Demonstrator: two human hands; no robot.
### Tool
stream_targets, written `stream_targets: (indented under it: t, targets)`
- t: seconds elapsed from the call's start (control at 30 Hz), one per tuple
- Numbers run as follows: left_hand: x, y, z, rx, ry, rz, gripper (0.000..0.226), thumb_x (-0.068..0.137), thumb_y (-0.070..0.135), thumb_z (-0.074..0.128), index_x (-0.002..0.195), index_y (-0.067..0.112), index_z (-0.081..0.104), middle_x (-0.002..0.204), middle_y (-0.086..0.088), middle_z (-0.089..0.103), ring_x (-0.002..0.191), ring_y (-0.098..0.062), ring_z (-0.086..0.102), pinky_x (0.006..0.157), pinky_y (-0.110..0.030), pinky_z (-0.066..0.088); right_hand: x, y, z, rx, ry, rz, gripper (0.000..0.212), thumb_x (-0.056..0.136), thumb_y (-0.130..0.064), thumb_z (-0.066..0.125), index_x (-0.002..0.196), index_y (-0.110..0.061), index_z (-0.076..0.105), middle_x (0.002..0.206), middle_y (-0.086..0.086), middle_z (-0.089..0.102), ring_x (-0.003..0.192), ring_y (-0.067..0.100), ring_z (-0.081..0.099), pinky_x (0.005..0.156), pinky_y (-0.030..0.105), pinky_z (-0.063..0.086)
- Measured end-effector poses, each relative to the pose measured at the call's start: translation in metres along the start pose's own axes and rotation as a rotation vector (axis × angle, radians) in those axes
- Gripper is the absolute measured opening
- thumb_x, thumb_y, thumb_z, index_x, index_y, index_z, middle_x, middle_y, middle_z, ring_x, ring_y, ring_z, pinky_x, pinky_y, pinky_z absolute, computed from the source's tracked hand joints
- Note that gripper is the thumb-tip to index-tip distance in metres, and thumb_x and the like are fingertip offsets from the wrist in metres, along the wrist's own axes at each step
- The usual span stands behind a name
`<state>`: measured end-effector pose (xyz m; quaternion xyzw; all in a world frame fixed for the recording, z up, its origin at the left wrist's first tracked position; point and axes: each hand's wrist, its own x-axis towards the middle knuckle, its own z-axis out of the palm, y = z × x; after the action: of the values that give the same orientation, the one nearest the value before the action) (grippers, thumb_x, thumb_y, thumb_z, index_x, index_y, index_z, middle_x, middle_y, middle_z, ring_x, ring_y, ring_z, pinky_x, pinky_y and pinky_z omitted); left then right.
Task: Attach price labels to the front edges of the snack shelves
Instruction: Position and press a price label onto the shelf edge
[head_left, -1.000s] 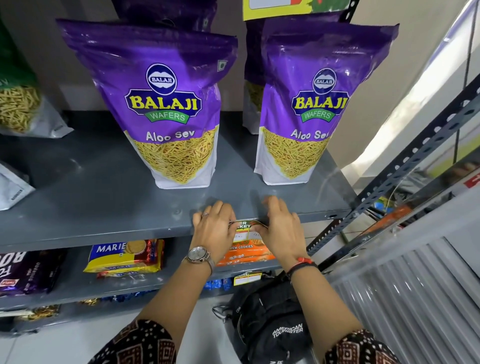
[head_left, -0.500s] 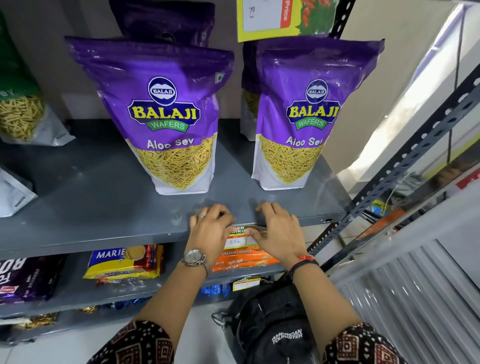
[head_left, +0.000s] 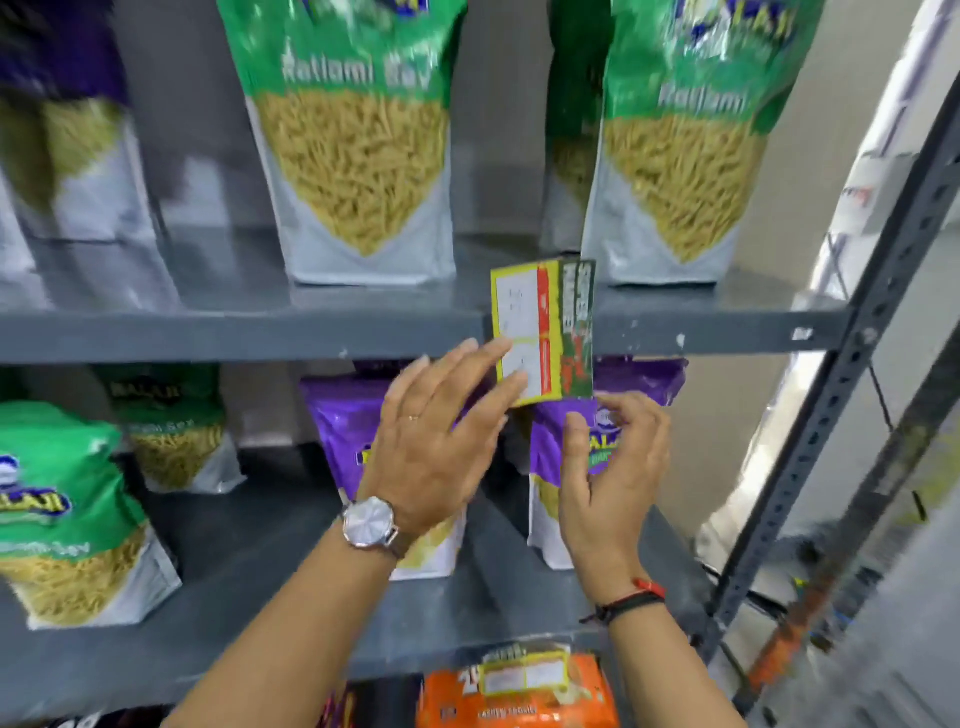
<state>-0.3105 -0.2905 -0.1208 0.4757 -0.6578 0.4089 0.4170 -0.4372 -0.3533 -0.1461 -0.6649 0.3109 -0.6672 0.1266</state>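
Observation:
A yellow, red and green price label (head_left: 543, 332) hangs upright on the front edge of the upper grey shelf (head_left: 208, 335). My left hand (head_left: 436, 447) is spread flat, and its fingertips touch the label's lower left corner. My right hand (head_left: 613, 467) is just under the label's bottom edge with thumb and fingers loosely curled, and nothing shows between them. A second yellow label (head_left: 524, 675) sits on the front edge of the lower shelf (head_left: 260, 649).
Green Ratlami Sev bags (head_left: 358, 156) stand on the upper shelf. Purple bags (head_left: 332, 410) and another green bag (head_left: 57, 509) stand on the lower one. An orange biscuit pack (head_left: 519, 712) lies beneath. A perforated metal upright (head_left: 852, 389) bounds the shelves on the right.
Both hands have left the label on the lower shelf edge and risen to the label on the shelf above. The view has tilted upward.

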Motion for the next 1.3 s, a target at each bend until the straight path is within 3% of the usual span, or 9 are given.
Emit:
stream_targets:
  t: [0.1, 0.2, 0.4, 0.5, 0.67, 0.8, 1.0, 1.2, 1.3]
  targets:
    - [0.056, -0.005, -0.014, 0.075, 0.002, 0.109, 0.037, 0.089, 0.016, 0.043, 0.125, 0.021, 0.038, 0.132, -0.002, 0.044, 0.117, -0.02, 0.039, 0.099, -0.035, 0.019, 0.026, -0.02, 0.006, 0.105, 0.047, 0.04, 0.032, 0.083, -0.036, 0.046, 0.103, -0.01, 0.048, 0.102, 0.002, 0.047, 0.093, 0.009, 0.042, 0.088, 0.012, 0.033]
    - [0.098, -0.012, -0.011, 0.107, -0.198, 0.107, 0.042, 0.084, 0.027, 0.043, 0.125, 0.016, 0.042, 0.12, -0.008, 0.06, 0.11, -0.026, 0.048, 0.094, -0.038, 0.021, 0.038, -0.029, 0.011, 0.153, 0.066, 0.147, 0.032, 0.079, -0.025, 0.066, 0.102, -0.009, 0.049, 0.101, 0.003, 0.045, 0.084, -0.01, 0.042, 0.079, -0.004, 0.029]
    - [0.129, -0.006, -0.001, 0.13, -0.492, 0.099, 0.036, 0.081, 0.02, 0.067, 0.114, 0.015, 0.055, 0.099, -0.006, 0.067, 0.1, -0.028, 0.053, 0.091, -0.039, 0.015, 0.045, -0.034, 0.014, 0.261, 0.114, 0.34, 0.026, 0.071, -0.012, 0.074, 0.086, -0.021, 0.056, 0.092, 0.007, 0.059, 0.065, -0.007, 0.054, 0.063, 0.008, 0.046]
    - [0.136, -0.001, -0.002, 0.146, -0.462, 0.082, 0.019, 0.084, 0.024, 0.063, 0.1, 0.015, 0.058, 0.094, -0.001, 0.067, 0.094, -0.025, 0.052, 0.084, -0.037, 0.015, 0.048, -0.034, 0.01, 0.291, 0.094, 0.407, 0.025, 0.07, -0.013, 0.075, 0.075, -0.03, 0.057, 0.076, -0.005, 0.063, 0.054, 0.001, 0.052, 0.062, 0.027, 0.05]
    - [0.124, 0.0, -0.002, 0.028, -0.362, 0.029, 0.009, 0.079, 0.01, 0.065, 0.077, 0.01, 0.056, 0.071, -0.005, 0.066, 0.069, -0.029, 0.054, 0.065, -0.037, 0.018, 0.059, -0.031, 0.0, 0.398, 0.003, 0.508, 0.019, 0.074, -0.005, 0.071, 0.08, -0.021, 0.062, 0.07, -0.008, 0.062, 0.062, 0.003, 0.057, 0.067, 0.026, 0.049]
    - [0.104, -0.001, -0.013, -0.085, -0.231, -0.148, 0.006, 0.078, 0.01, 0.061, 0.08, 0.011, 0.056, 0.064, 0.006, 0.053, 0.067, -0.027, 0.054, 0.062, -0.031, 0.014, 0.072, -0.037, -0.016, 0.309, -0.173, 0.333, 0.03, 0.078, -0.002, 0.065, 0.071, -0.031, 0.06, 0.072, -0.008, 0.063, 0.071, 0.008, 0.06, 0.069, 0.019, 0.048]
    - [0.09, 0.001, -0.015, -0.029, -0.239, -0.162, 0.01, 0.076, 0.02, 0.065, 0.073, 0.013, 0.059, 0.066, -0.004, 0.061, 0.066, -0.029, 0.055, 0.061, -0.032, 0.012, 0.09, -0.048, -0.022, 0.044, -0.424, 0.06, 0.012, 0.077, -0.003, 0.066, 0.083, -0.014, 0.069, 0.081, -0.001, 0.048, 0.075, -0.004, 0.047, 0.066, -0.003, 0.034]
    - [0.082, 0.004, -0.002, -0.046, -0.193, -0.265, 0.012, 0.073, 0.013, 0.073, 0.069, 0.012, 0.061, 0.064, -0.007, 0.059, 0.069, -0.034, 0.054, 0.061, -0.031, 0.014, 0.092, -0.047, -0.018, -0.089, -0.413, -0.015, 0.008, 0.077, -0.011, 0.067, 0.078, -0.02, 0.068, 0.079, -0.005, 0.048, 0.078, 0.015, 0.056, 0.081, 0.043, 0.047]
    - [0.081, 0.005, 0.003, -0.041, -0.161, -0.291, 0.011, 0.073, 0.022, 0.062, 0.066, 0.013, 0.06, 0.062, -0.006, 0.057, 0.067, -0.032, 0.053, 0.06, -0.03, 0.013, 0.091, -0.047, -0.017, -0.104, -0.384, -0.042, 0.008, 0.078, -0.013, 0.068, 0.077, -0.021, 0.066, 0.08, -0.005, 0.05, 0.079, 0.02, 0.058, 0.081, 0.05, 0.047]
